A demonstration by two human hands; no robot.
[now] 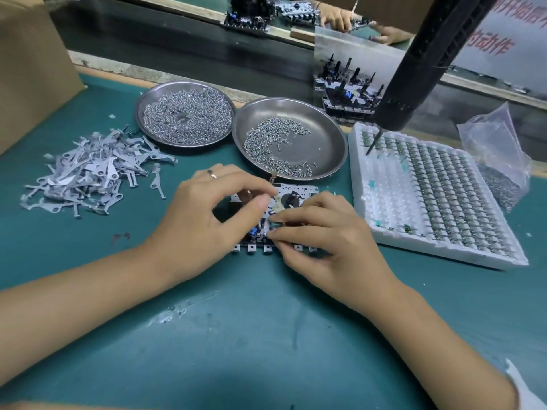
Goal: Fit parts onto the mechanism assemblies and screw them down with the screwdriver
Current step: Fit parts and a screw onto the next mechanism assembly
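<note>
While the heap of grey stamped levers waits toward the mat's left edge, within reach, the left hand curls over the mechanism assembly at mid-mat, thumb and forefinger pinching near its top, probably to steady it. Behind, two screw dishes sit close. The right hand pinches a small part against the assembly, likely seating it. Over the foam tray at the right edge hangs the screwdriver, unused.

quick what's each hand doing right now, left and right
Left hand: fingers curled, pinching at the top of the mechanism assembly.
Right hand: pinching a small part onto the assembly.
</note>
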